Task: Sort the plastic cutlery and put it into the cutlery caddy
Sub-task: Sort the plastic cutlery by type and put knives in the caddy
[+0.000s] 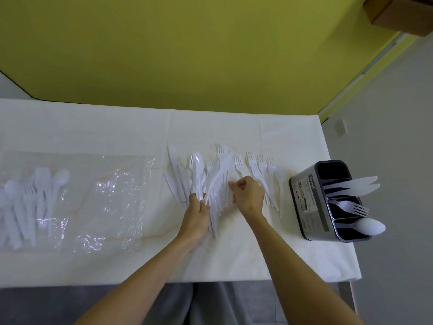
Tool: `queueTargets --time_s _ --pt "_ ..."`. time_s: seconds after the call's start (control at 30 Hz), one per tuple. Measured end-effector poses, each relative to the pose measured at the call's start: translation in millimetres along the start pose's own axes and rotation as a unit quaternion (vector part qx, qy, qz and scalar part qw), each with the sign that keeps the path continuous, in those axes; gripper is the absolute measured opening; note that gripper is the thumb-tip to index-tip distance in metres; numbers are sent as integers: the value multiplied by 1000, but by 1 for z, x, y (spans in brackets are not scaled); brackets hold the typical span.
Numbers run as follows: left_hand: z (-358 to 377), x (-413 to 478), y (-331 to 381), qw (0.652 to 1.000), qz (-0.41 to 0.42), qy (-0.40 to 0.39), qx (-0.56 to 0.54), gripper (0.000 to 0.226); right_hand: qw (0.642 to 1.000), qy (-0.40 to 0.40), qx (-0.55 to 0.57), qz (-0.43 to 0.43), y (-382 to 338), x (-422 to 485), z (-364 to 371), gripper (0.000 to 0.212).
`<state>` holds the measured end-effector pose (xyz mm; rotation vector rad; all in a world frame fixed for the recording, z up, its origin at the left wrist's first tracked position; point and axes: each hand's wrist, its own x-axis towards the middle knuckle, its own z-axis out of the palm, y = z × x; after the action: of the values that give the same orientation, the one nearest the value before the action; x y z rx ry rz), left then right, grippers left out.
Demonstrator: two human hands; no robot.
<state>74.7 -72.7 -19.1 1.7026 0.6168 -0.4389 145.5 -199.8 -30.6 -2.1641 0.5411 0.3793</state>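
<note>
My left hand [195,208] is nearest me on the table [234,261], clenched round the handles of a bundle [199,177] of white cutlery: a spoon stands up from it and a knife leans off to the right. The bundle rises out of a pile [214,214] of pieces lying under and beyond that hand. Just right of it is my right hand [248,195], fingers curled, thumb towards the pile; I cannot tell whether it grasps anything. Loose knives [174,174] lie left of the pile, and loose forks [256,167] fan out beyond and right of my right hand.

At the table's right edge stands the caddy [304,207]. From near to far its slots hold a sorted spoon [371,226], sorted forks [351,208] and sorted knives [358,184], all leaning right.

Far left lies a clear bag [110,202] with more cutlery [32,198] in it. Beyond the table is a yellow wall [187,43].
</note>
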Motion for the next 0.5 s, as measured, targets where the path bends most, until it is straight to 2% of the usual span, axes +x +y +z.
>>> queueTargets --time_s 0.07,0.17,0.33,0.5 --pt "-2 1 -4 1000 -4 -1 3 40 997 -8 -78 -9 1 0 2 6" --pt "-3 4 -7 1000 0 6 0 47 994 -28 -108 4 4 2 0 18" --pt "-1 5 0 996 9 53 -67 19 989 -46 -143 5 6 1 -10 36" --pt "-3 4 4 995 35 67 -63 12 985 -49 -167 9 10 1 -13 42"
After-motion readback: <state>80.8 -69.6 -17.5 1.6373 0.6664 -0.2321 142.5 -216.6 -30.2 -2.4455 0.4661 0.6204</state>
